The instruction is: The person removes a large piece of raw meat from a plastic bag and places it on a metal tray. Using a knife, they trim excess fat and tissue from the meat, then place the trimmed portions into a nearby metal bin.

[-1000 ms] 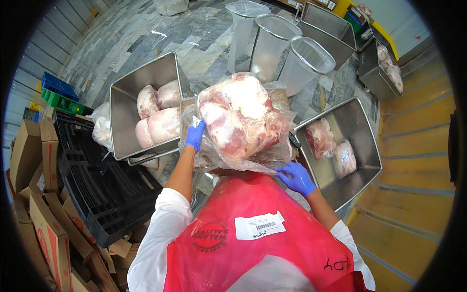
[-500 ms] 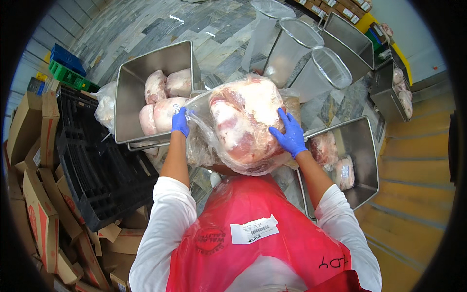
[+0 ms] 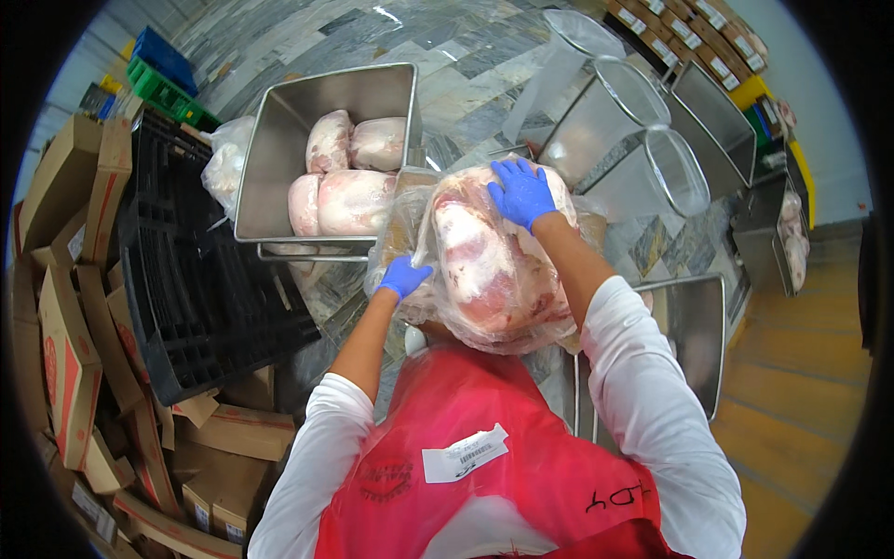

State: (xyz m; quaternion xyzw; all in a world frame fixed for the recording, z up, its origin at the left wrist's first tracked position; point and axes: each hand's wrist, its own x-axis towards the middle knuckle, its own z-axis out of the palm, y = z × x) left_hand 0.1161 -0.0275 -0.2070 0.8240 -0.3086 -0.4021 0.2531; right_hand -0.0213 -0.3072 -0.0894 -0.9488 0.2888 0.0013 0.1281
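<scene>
A large piece of meat in clear plastic (image 3: 484,270) sits in front of me on a brown cardboard surface (image 3: 589,222). My blue-gloved left hand (image 3: 402,277) pinches the loose plastic bag at its left side. My right hand (image 3: 521,194) lies on top of the meat, fingers spread. Beyond my left hand a steel bin (image 3: 261,163) holds several pink meat pieces (image 3: 354,200). A second steel bin (image 3: 703,345) stands at my right, partly hidden by my arm.
Flattened cardboard boxes (image 3: 70,363) and black pallets (image 3: 196,279) crowd the left, near blue and green crates (image 3: 172,102). Clear lined containers (image 3: 666,168), a steel bin (image 3: 710,112), stacked boxes (image 3: 689,37) and another meat-filled bin (image 3: 764,242) occupy the back right.
My right hand moved from the bag's lower-right edge up onto the meat, reaching its upper part. My left hand came lower, still on the plastic. The view shifted, showing more stacked boxes.
</scene>
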